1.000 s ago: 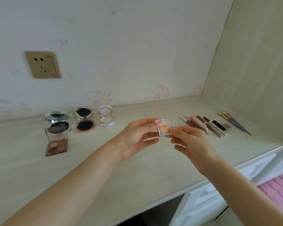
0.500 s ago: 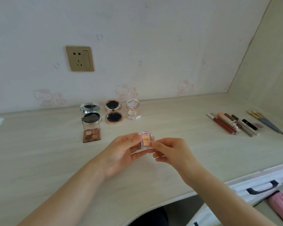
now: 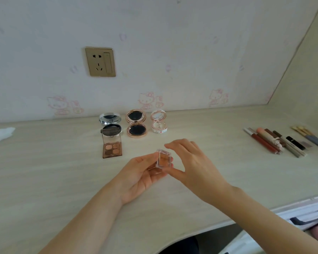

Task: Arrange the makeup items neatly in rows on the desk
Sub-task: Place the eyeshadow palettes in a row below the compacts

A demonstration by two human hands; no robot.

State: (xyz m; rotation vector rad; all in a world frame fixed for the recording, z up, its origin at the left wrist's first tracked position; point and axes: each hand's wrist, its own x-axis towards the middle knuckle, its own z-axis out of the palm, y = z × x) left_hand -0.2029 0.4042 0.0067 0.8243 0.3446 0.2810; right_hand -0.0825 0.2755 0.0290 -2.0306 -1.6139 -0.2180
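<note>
A small clear square compact with orange powder [image 3: 164, 158] is held above the desk's middle. My left hand [image 3: 141, 176] grips its left side from below; my right hand [image 3: 192, 165] pinches it with thumb under and forefinger over the top. Behind it stand three open round compacts: a silver one [image 3: 110, 122], a rose-gold one [image 3: 136, 123] and a pale pink one [image 3: 159, 122]. An open brown eyeshadow palette [image 3: 112, 146] lies in front of the silver one. A row of lip pencils and sticks [image 3: 275, 142] lies at the right.
The pale wooden desk [image 3: 44, 171] runs to a wall with a gold socket [image 3: 100, 61]. A white tissue [image 3: 0, 133] lies at the far left. Brushes [image 3: 310, 137] rest near the right wall. A white drawer with a dark handle [image 3: 308, 216] sits below the desk's front edge.
Both hands carried the orange compact leftward and nearer the desk's middle. My right forefinger has lifted from its side to over its top edge. The camera has turned left.
</note>
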